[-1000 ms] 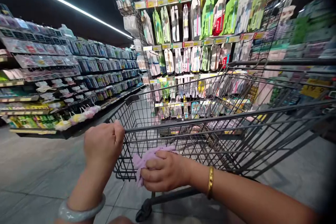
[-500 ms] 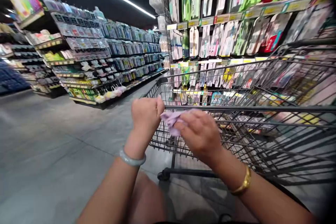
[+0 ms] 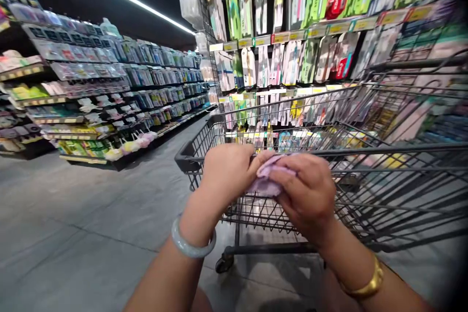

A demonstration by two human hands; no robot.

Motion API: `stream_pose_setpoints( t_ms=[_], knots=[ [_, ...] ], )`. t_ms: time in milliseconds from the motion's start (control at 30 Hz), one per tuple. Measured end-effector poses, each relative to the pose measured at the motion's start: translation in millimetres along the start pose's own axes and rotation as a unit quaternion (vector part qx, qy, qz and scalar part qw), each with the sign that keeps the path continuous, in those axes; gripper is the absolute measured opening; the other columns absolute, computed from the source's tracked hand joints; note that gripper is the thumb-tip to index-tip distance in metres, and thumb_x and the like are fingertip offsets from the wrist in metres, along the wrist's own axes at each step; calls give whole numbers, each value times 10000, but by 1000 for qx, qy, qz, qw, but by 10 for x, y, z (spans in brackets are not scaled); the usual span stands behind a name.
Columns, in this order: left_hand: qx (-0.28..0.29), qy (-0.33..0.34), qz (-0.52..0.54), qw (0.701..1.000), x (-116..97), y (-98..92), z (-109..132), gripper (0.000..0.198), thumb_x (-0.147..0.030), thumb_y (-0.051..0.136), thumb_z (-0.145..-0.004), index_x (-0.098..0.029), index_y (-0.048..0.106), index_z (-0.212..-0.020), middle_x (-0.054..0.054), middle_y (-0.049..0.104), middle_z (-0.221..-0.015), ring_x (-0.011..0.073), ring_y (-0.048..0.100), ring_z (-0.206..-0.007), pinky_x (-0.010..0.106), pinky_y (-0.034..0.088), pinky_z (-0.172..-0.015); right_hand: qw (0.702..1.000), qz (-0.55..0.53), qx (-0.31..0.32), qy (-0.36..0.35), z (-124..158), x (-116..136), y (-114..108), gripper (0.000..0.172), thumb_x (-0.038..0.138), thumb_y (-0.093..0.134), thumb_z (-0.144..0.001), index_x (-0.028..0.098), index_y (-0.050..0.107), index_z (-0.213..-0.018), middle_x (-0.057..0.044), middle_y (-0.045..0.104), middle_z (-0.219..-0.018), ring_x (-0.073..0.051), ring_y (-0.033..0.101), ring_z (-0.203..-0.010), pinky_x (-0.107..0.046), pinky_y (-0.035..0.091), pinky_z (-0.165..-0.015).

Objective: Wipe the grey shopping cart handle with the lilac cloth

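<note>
Both hands on cloth at cart rim, frame centre.
Left hand (image 3: 228,173) and right hand (image 3: 309,190) pinch closed on crumpled lilac cloth (image 3: 268,178) over shopping cart (image 3: 365,195); looks soft, light, grippable anywhere.

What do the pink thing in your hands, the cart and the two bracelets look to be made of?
The pink thing, pinched between left hand and right hand, looks like soft cloth: crumpled and matte. The cart is dark coated metal wire, a welded grid. The left bracelet looks like pale, glossy, translucent stone, maybe jade or glass. The right bracelet is shiny yellow metal, gold-coloured.
</note>
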State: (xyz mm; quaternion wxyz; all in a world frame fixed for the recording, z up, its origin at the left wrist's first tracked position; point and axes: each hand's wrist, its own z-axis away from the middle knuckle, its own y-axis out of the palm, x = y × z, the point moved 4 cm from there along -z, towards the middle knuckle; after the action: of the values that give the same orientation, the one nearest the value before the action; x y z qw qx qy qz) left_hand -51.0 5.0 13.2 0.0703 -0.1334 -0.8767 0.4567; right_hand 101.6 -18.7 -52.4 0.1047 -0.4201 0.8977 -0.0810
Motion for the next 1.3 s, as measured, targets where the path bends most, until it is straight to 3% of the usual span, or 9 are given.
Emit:
stream_pose_setpoints(
  t_ms=[200, 400, 500, 667, 767, 900, 1033, 1200, 1300],
  knots=[
    [-22, 3, -50, 999, 70, 106, -21, 678, -764, 250, -927, -214, 528, -646, 24, 574, -596, 167, 468, -575, 312, 117, -554, 992, 13, 85, -88, 513, 201, 179, 79, 135, 641, -873, 188, 699, -862, -10, 720, -1005, -191, 575, -917, -346, 431, -724],
    [-40, 20, -62, 997, 46, 95, -29, 646, -722, 290, -945, -215, 557, -647, 30, 593, -594, 172, 498, -578, 311, 123, -544, 999, 30, -29, 29, 18, -121, -278, 177, 136, 664, -859, 242, 693, -997, -25, 691, -1041, -214, 560, -1032, -418, 487, -940],
    [-57, 22, -72, 995, 65, 92, -27, 622, -693, 314, -955, -214, 549, -635, 30, 584, -580, 170, 493, -564, 317, 128, -536, 996, 54, -70, 28, -51, -216, -317, 201, 128, 698, -826, 242, 685, -991, -43, 688, -1026, -231, 556, -1032, -436, 490, -935],
    [-81, 29, -68, 994, 58, 57, 7, 596, -690, 356, -951, -217, 525, -631, 25, 577, -589, 171, 479, -572, 339, 192, -554, 995, 36, 81, -41, 517, 35, 31, 48, 185, 678, -876, 217, 699, -906, 1, 731, -1002, -201, 580, -968, -367, 449, -793],
    [-132, 62, -37, 989, -115, 8, 61, 447, -594, 443, -968, -216, 611, -798, 51, 667, -786, 211, 562, -767, 364, 334, -695, 990, 13, 132, -54, 663, 93, 11, 101, 169, 609, -921, 203, 693, -874, 3, 730, -1008, -193, 588, -994, -358, 433, -790],
    [-142, 109, 46, 983, -402, 66, 77, 381, -514, 479, -980, -208, 615, -1161, 78, 697, -1084, 241, 579, -1008, 394, 364, -899, 999, 22, 46, -13, 236, -164, -348, 135, 141, 670, -858, 204, 695, -975, -40, 705, -1058, -227, 574, -1044, -414, 473, -896],
    [-117, 97, -5, 988, -462, 193, -8, 320, -471, 439, -1003, -213, 622, -952, 43, 675, -842, 217, 565, -810, 371, 298, -697, 998, 40, -35, 43, -18, -354, -446, 192, 92, 654, -826, 220, 692, -962, -42, 675, -996, -211, 584, -1002, -436, 481, -939],
    [-106, 85, -21, 990, -366, 197, -77, 360, -494, 453, -999, -222, 535, -778, 14, 614, -717, 192, 525, -692, 362, 226, -624, 992, 50, 115, -23, 616, -84, -84, 57, 178, 671, -871, 227, 692, -894, -1, 714, -1021, -183, 594, -941, -356, 474, -767],
    [-102, 83, -16, 991, -322, 169, -69, 367, -481, 457, -1000, -225, 497, -740, 8, 593, -689, 185, 508, -663, 352, 223, -612, 986, 40, 156, -39, 796, -64, -157, 106, 178, 610, -915, 219, 687, -857, -4, 719, -1000, -184, 611, -975, -346, 471, -740]
  ],
)
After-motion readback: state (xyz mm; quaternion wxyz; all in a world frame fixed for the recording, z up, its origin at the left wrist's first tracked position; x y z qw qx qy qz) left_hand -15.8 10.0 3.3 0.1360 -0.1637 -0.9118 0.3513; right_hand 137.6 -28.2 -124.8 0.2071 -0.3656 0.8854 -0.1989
